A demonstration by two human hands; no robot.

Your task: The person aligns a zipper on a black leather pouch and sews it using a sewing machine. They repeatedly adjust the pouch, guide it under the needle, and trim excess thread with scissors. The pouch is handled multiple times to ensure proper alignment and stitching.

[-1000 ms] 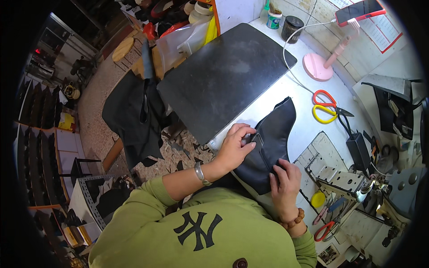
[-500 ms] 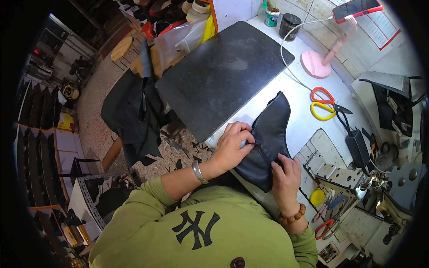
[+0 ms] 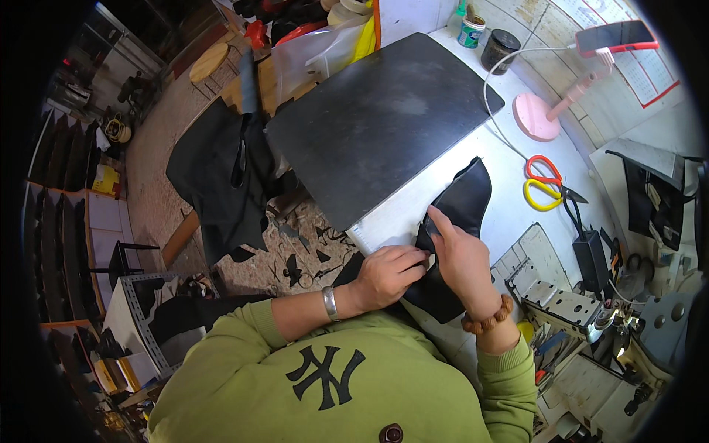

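Observation:
A black leather piece [image 3: 467, 203] lies on the white worktable [image 3: 509, 166], running from near my body up toward the far right. My left hand [image 3: 388, 275], with a metal bracelet at the wrist, is curled at the piece's left edge and seems to pinch it. My right hand [image 3: 461, 255], a bead bracelet on its wrist, rests flat on the leather with the index finger stretched out along the edge. What my left fingers hold is partly hidden.
A large dark slab [image 3: 384, 122] covers the table's far left. Red and yellow scissors [image 3: 545, 184], a pink phone stand [image 3: 539, 118] with a phone, two small pots [image 3: 487, 40] and a metal machine [image 3: 591, 310] stand around. Leather scraps litter the floor [image 3: 295, 251].
My right hand has moved up from the piece's near end onto its middle, index finger now extended. My left hand shifted lower and nearer. The view has tilted slightly.

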